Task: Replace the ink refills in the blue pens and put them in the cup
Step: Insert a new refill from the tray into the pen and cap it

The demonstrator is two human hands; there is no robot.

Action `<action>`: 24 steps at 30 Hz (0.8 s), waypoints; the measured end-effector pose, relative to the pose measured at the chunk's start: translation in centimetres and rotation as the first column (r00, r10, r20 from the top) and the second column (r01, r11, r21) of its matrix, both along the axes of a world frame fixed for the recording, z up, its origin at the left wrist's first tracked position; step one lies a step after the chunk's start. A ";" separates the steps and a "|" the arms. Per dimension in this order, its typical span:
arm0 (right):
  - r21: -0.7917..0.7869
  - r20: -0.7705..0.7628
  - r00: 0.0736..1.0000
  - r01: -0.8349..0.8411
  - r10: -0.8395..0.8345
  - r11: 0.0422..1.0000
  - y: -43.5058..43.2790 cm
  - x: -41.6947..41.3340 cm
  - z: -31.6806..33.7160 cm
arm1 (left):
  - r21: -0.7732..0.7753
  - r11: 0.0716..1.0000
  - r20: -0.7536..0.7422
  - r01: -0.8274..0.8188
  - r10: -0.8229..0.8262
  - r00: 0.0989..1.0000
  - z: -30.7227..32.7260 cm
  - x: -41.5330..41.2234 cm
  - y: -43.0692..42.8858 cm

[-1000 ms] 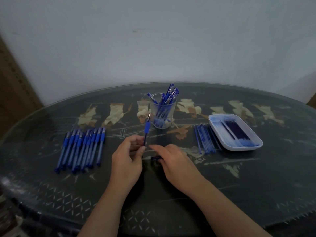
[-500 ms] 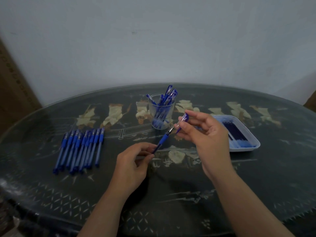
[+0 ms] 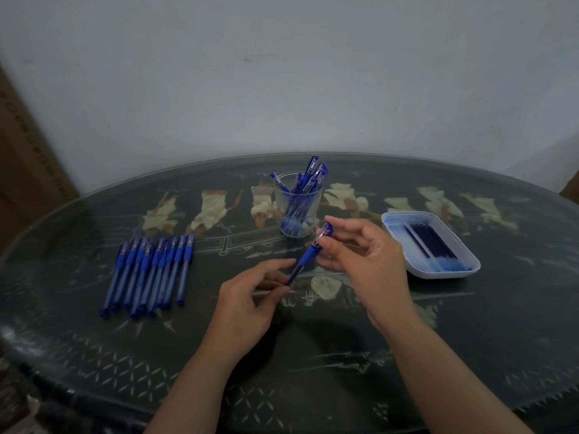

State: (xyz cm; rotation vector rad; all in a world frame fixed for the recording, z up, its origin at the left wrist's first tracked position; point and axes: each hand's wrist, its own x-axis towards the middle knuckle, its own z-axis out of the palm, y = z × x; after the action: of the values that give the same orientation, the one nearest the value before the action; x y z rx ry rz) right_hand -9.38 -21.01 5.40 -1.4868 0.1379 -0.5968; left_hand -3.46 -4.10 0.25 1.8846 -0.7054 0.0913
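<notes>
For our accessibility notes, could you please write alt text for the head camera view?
A person's left hand holds a blue pen by its barrel while the right hand holds a cap at its tip. Behind stands a clear cup of blue pens, with a row of pens left and a white tray of refills right.

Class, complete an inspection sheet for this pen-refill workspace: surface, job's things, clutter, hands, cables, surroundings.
Surface: dark patterned table, glossy top.
Job's things: clear cup holding capped blue pens; row of pens lying left of it; white tray of refills on the right; held pen in the air, tip bare.
Clutter: nothing seen.
Hands: left hand pinches the held pen's rear end; right hand pinches the cap just off the tip.
Cables: nothing seen.
Surroundings: plain wall behind; brown panel at far left.
</notes>
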 end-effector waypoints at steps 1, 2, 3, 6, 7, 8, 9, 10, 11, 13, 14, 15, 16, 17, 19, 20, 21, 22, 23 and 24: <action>0.001 0.005 1.000 0.003 -0.003 1.000 0.0 0.1 -0.1 | 0.004 1.000 0.001 0.006 -0.006 1.000 0.1 -0.1 0.0; 0.005 0.009 1.000 0.003 -0.003 1.000 0.0 0.1 -0.2 | 0.005 1.000 0.004 0.010 -0.010 1.000 0.1 -0.2 0.1; 0.009 0.013 1.000 0.000 0.000 1.000 0.1 0.2 -0.3 | 0.004 1.000 0.007 0.012 -0.012 1.000 0.2 -0.2 0.1; 0.003 0.020 1.000 0.001 -0.001 1.000 0.1 0.3 -0.4 | 0.005 1.000 0.029 0.015 -0.016 0.999 0.1 -0.2 0.1; -0.004 0.021 1.000 0.005 -0.005 1.000 0.1 0.3 -0.4 | 0.004 1.000 0.032 0.015 -0.015 0.999 0.0 -0.2 0.1; -0.009 0.024 1.000 0.010 -0.010 1.000 0.2 0.4 -0.4 | -0.002 1.000 0.029 0.011 -0.011 1.000 0.0 -0.1 0.1; -0.017 0.027 1.000 0.016 -0.016 1.000 0.2 0.4 -0.4 | -0.012 1.000 0.023 0.006 -0.005 1.000 -0.1 -0.1 0.0; -0.031 0.028 0.999 0.022 -0.022 0.999 0.3 0.5 -0.4 | -0.021 1.000 0.019 0.001 -0.001 1.000 -0.2 0.0 0.0; -0.047 0.030 0.999 0.027 -0.025 0.999 0.3 0.6 -0.4 | -0.026 1.000 0.018 -0.001 0.001 1.000 -0.3 0.0 0.0; -0.059 0.033 0.999 0.027 -0.025 0.998 0.5 0.7 -0.4 | -0.030 1.000 0.019 0.000 0.000 1.000 -0.3 0.1 0.0; -0.060 0.032 0.999 0.023 -0.021 0.998 0.5 0.7 -0.4 | -0.032 0.999 0.019 0.001 0.000 1.000 -0.3 0.1 0.0; -0.062 0.032 0.999 0.017 -0.015 0.998 0.5 0.8 -0.4 | -0.037 0.999 0.019 -0.001 0.001 1.000 -0.3 0.1 0.0; -0.068 0.034 0.999 0.011 -0.009 0.998 0.5 0.9 -0.4 | -0.042 0.999 0.018 -0.004 0.005 1.000 -0.3 0.1 0.0; -0.078 0.034 0.999 0.007 -0.004 0.997 0.5 0.9 -0.4 | -0.044 0.999 0.018 -0.008 0.009 1.000 -0.3 0.1 0.0; -0.097 0.033 0.999 0.002 0.001 0.995 0.5 0.9 -0.4 | -0.041 0.999 0.016 -0.009 0.010 1.000 -0.4 0.1 0.1; -0.101 0.032 0.999 0.001 0.003 0.995 0.5 0.8 -0.4 | -0.042 0.999 0.018 -0.010 0.010 1.000 -0.4 0.1 0.1; -0.104 0.030 1.000 0.001 0.002 0.995 0.6 0.8 -0.4 | -0.038 0.999 0.022 -0.011 0.012 1.000 -0.4 0.1 0.1; -0.106 0.025 1.000 0.004 -0.002 0.994 0.6 0.8 -0.4 | -0.028 1.000 0.026 -0.011 0.012 1.000 -0.4 0.1 0.1; -0.108 0.022 1.000 0.011 -0.009 0.994 0.6 0.8 -0.4 | -0.018 1.000 0.029 -0.011 0.011 1.000 -0.4 0.1 0.1; -0.110 0.022 1.000 0.016 -0.014 0.994 0.7 0.8 -0.4 | -0.015 1.000 0.031 -0.009 0.010 0.999 -0.4 0.1 0.1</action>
State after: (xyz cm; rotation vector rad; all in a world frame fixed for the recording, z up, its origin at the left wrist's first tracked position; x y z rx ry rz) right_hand -8.60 -20.35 4.96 -1.5869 0.1015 -0.6407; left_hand -3.40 -4.04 -0.18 1.8761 -0.7154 0.1317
